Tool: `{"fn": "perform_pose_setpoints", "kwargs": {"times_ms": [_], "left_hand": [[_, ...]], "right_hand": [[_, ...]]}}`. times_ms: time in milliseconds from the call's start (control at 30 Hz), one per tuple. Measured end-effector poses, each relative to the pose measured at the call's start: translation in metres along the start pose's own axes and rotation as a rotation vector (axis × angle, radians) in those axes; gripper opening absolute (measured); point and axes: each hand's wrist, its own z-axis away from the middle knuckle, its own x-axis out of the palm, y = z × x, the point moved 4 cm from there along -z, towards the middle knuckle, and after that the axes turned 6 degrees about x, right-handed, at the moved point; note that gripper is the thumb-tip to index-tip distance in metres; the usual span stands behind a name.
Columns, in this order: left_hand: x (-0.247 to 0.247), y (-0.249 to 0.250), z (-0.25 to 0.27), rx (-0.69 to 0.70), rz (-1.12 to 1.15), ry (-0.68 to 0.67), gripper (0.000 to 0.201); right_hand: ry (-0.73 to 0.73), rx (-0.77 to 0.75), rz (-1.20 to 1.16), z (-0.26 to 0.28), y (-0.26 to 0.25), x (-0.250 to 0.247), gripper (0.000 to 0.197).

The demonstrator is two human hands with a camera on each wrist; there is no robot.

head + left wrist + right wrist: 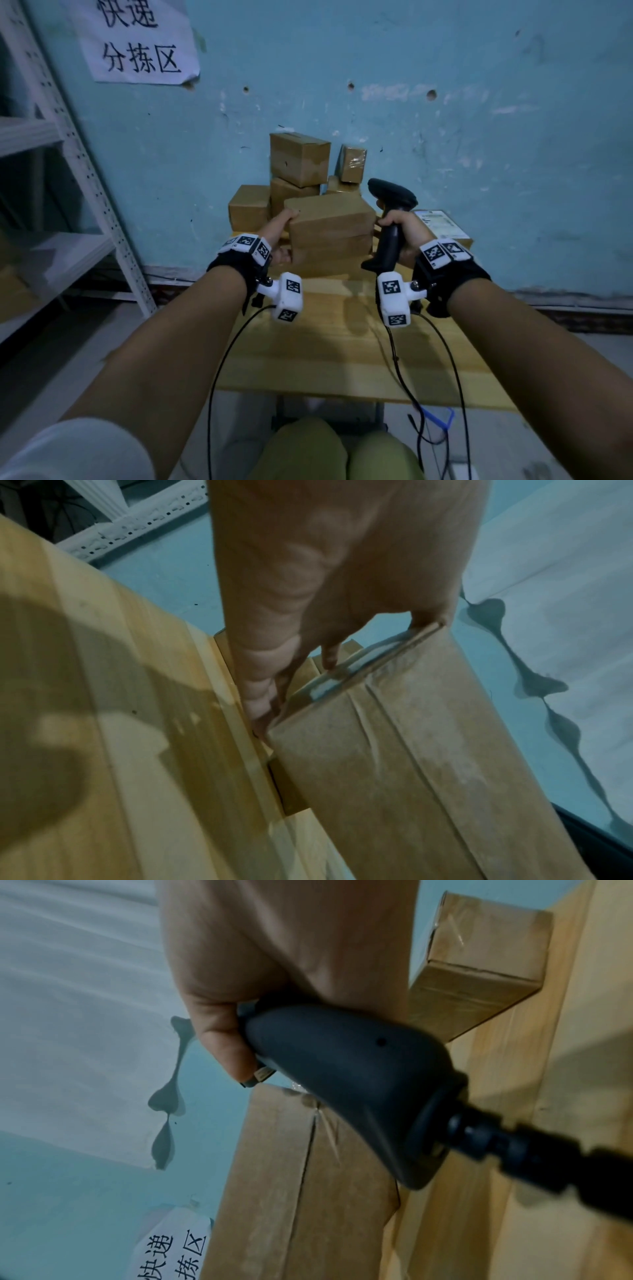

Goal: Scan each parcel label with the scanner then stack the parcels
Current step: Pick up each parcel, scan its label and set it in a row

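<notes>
From the head view, the left hand [281, 233] grasps the left end of a brown parcel [330, 219] atop a low stack on the wooden table [329, 349]. The right hand [406, 229] clenches the black scanner [390, 219], upright and apparently touching the parcel's right end. Only the right wrist view shows the scanner's cable [548, 1164].

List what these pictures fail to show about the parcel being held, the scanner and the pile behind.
- Held parcel: no label shows in any view; its underside and far faces are turned away.
- Left hand: fingertips hidden behind the parcel's edge in the left wrist view.
- Scanner: its window points away from the head camera, and the right hand covers the trigger.
- Labelled parcel on the right: print too small to read.
- Rear pile: lower boxes blocked.
</notes>
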Motion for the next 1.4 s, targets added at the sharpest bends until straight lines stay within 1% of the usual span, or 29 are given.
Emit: {"fn": "perform_pose_setpoints", "kwargs": {"times_ms": [100, 133, 233, 300, 367, 433, 500, 600, 667, 767, 800, 900, 933, 1067, 1133, 1233, 1300, 1400], "left_hand": [[0.003, -0.004, 0.004, -0.096, 0.091, -0.044, 0.043], [0.004, -0.005, 0.006, -0.113, 0.115, -0.054, 0.043], [0.006, -0.006, 0.008, -0.151, 0.128, -0.083, 0.036], [0.006, -0.008, 0.008, -0.169, 0.127, -0.094, 0.03], [0.004, -0.011, 0.009, -0.188, 0.135, -0.105, 0.027], [0.002, -0.016, 0.01, -0.208, 0.134, -0.123, 0.031], [0.001, -0.022, 0.012, -0.223, 0.148, -0.149, 0.037], [0.002, -0.027, 0.012, -0.196, 0.148, -0.172, 0.041], [0.004, -0.029, 0.009, -0.164, 0.132, -0.166, 0.054], [0.006, -0.033, 0.007, -0.106, 0.087, -0.197, 0.097], [0.007, -0.033, 0.007, -0.078, 0.073, -0.195, 0.102], [0.006, -0.037, 0.002, 0.043, -0.044, -0.147, 0.087], [0.004, -0.039, 0.001, 0.085, -0.108, -0.132, 0.086], [0.003, -0.038, -0.001, 0.145, -0.256, -0.113, 0.095], [0.003, -0.038, -0.003, 0.157, -0.284, -0.092, 0.095], [0.001, -0.042, -0.008, 0.113, -0.23, -0.038, 0.078], [0.002, -0.045, -0.006, 0.04, -0.14, -0.025, 0.069], [0.006, -0.052, 0.002, -0.101, 0.018, -0.072, 0.072]], "right_hand": [[-0.003, -0.014, -0.02, 0.001, 0.002, -0.005, 0.025], [-0.008, -0.01, -0.029, 0.003, 0.002, -0.005, 0.024], [-0.061, 0.016, -0.054, 0.006, 0.004, -0.004, 0.022], [-0.104, 0.04, -0.075, 0.006, 0.006, -0.003, 0.014], [-0.117, 0.061, -0.107, 0.004, 0.009, -0.004, 0.015], [-0.102, 0.072, -0.133, 0.002, 0.011, -0.005, 0.018], [-0.117, 0.079, -0.149, 0.002, 0.013, -0.006, 0.02], [-0.112, 0.089, -0.159, 0.0, 0.017, -0.004, 0.013], [-0.086, 0.097, -0.156, -0.001, 0.021, -0.005, 0.01], [-0.049, 0.096, -0.133, -0.004, 0.026, -0.008, 0.008], [-0.033, 0.094, -0.127, -0.006, 0.027, -0.01, 0.009], [0.008, 0.09, -0.115, -0.007, 0.03, -0.015, 0.012], [0.017, 0.09, -0.113, -0.007, 0.031, -0.016, 0.013], [0.027, 0.09, -0.124, -0.008, 0.034, -0.019, 0.01], [0.009, 0.087, -0.15, -0.007, 0.035, -0.019, 0.009], [-0.038, 0.056, -0.223, -0.006, 0.034, -0.016, 0.014], [-0.068, 0.034, -0.256, -0.005, 0.032, -0.014, 0.017], [-0.064, 0.045, -0.277, -0.006, 0.033, -0.014, 0.017]]}}
